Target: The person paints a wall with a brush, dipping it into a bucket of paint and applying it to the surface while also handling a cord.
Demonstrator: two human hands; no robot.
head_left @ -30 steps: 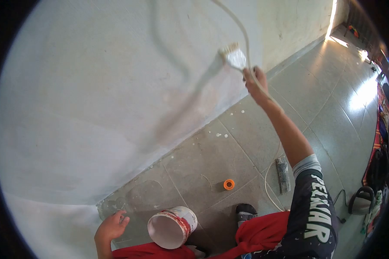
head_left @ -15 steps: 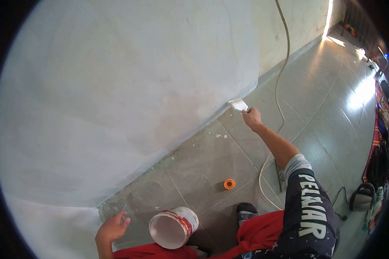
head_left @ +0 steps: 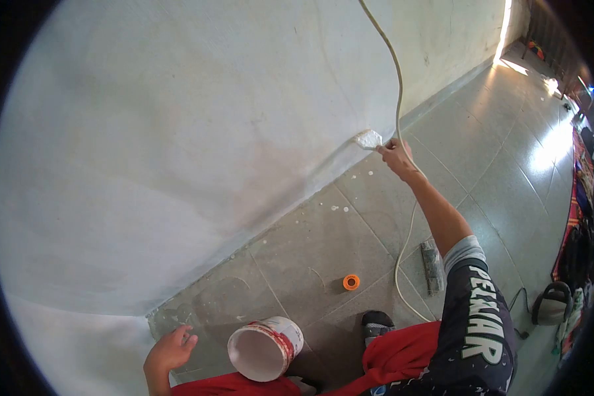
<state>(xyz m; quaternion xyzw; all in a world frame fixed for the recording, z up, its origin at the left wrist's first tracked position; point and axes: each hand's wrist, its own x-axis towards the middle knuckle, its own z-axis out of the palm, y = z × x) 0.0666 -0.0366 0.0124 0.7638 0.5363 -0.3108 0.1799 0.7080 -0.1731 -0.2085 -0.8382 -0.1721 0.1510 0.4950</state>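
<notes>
A paint-coated brush (head_left: 368, 139) is held by its handle in my right hand (head_left: 396, 158), its bristles against the lower part of the white wall (head_left: 178, 132). A pale cable (head_left: 398, 86) passes close by my right hand. At the lower left, my left hand (head_left: 171, 350) hangs with its fingers loosely apart and nothing in them. Beside it a white bucket with red marks (head_left: 287, 333) lies tilted at my legs, its mouth facing me.
An orange tape roll (head_left: 351, 282) sits on the tiled floor (head_left: 310, 244). A grey flat tool (head_left: 433, 267) lies near my right elbow. Along the right edge are a dark rounded appliance (head_left: 553, 303) and a heap of cloth (head_left: 577, 198).
My right hand and the brush have moved up and slightly right along the wall. The upper cable has swung left. My left hand and the bucket are nearly unmoved.
</notes>
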